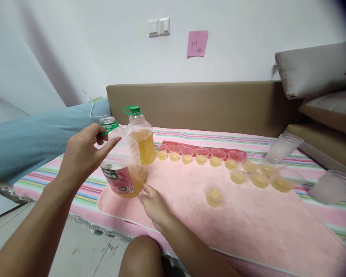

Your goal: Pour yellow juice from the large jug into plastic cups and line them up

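An uncapped clear juice jug (121, 165) with a pink label, partly filled with yellow juice, stands on the pink mat, looking slightly tilted. My left hand (89, 144) is closed around the green handle at its neck, thumb stretched out along the jug. Low at the jug's right corner, my right hand (154, 204) grips its base; some of those fingers are hidden. Just behind is a second juice jug (142, 140), its green cap on. One clear plastic cup (215, 195) with a little juice sits apart, to the right of my right hand.
Several cups of juice form a row (202, 156) before a flat red packet (242, 155), with more clustered at the right (259, 177). Stacked cups (284, 148) lie farther right. The pink mat (178, 184) covers a striped sheet; a brown headboard (196, 105) stands behind.
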`<state>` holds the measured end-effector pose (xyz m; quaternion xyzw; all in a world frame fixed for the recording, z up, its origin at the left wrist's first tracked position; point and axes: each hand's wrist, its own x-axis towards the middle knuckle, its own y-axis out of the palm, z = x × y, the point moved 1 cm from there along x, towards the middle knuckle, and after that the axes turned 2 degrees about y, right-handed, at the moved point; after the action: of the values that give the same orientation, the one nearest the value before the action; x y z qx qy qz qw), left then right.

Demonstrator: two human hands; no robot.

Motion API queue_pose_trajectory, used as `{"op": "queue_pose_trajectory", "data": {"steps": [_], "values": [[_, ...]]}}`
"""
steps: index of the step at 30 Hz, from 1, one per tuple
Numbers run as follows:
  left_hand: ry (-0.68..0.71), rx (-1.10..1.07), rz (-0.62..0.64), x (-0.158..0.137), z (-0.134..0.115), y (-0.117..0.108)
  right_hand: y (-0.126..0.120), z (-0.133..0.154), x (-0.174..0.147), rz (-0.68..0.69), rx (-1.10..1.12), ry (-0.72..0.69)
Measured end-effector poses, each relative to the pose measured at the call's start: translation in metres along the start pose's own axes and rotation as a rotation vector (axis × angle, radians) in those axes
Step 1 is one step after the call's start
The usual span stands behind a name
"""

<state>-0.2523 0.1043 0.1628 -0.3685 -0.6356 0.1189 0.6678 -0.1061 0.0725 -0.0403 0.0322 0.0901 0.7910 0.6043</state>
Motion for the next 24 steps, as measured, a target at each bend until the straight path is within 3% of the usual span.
{"op": "queue_pose_trajectory", "data": {"steps": [3,6,8,10,13,16,20,24], "values": [[0.008,0.012,-0.087,0.000,0.004,0.003,-0.015,0.013,-0.043,0.060,-0.060,0.022],[0.071,0.092,-0.290,-0.001,0.002,0.007,-0.040,0.042,-0.088,0.150,-0.157,0.022],[0.097,0.104,-0.445,-0.004,-0.013,0.008,-0.066,0.072,-0.110,0.140,-0.190,-0.020],[0.117,-0.002,-0.522,-0.009,-0.040,0.011,-0.099,0.106,-0.123,0.045,-0.235,-0.185],[0.146,-0.294,-0.345,-0.015,-0.093,0.030,-0.156,0.141,-0.128,-0.256,-0.362,-0.448],[0.143,-0.435,-0.085,-0.022,-0.134,0.068,-0.206,0.142,-0.124,-0.490,-0.522,-0.528],[0.045,-0.534,0.163,-0.048,-0.154,0.125,-0.241,0.112,-0.125,-0.541,-0.636,-0.427],[-0.022,-0.512,0.355,-0.079,-0.161,0.147,-0.244,0.089,-0.132,-0.506,-0.811,-0.349]]}}
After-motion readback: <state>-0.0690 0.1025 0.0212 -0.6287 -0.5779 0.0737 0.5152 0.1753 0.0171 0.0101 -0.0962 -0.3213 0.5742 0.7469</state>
